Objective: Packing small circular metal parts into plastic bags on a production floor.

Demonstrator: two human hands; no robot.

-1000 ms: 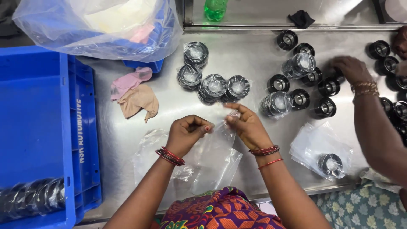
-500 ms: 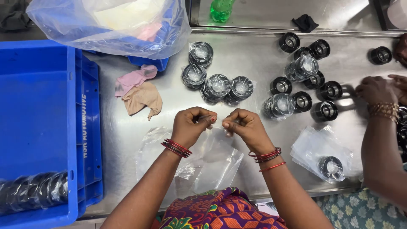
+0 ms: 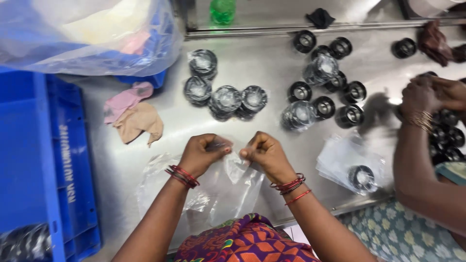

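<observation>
My left hand (image 3: 203,153) and my right hand (image 3: 264,151) are side by side over the steel table (image 3: 252,73), both pinching the top edge of a clear plastic bag (image 3: 230,177) that hangs down toward my lap. More clear bags (image 3: 160,187) lie under my left forearm. Beyond my hands sit several black round parts wrapped in plastic (image 3: 224,99), and to the right several bare black round parts (image 3: 324,106).
A blue crate (image 3: 43,160) stands at the left with wrapped parts (image 3: 24,242) in it. A large clear bag (image 3: 87,34) lies at the back left, cloth gloves (image 3: 136,119) beside it. Another person's hands (image 3: 429,94) work at the right, near a bagged part (image 3: 361,177).
My hands have drawn closer together on the bag's edge. The other person's hands have pulled back to the right and come together.
</observation>
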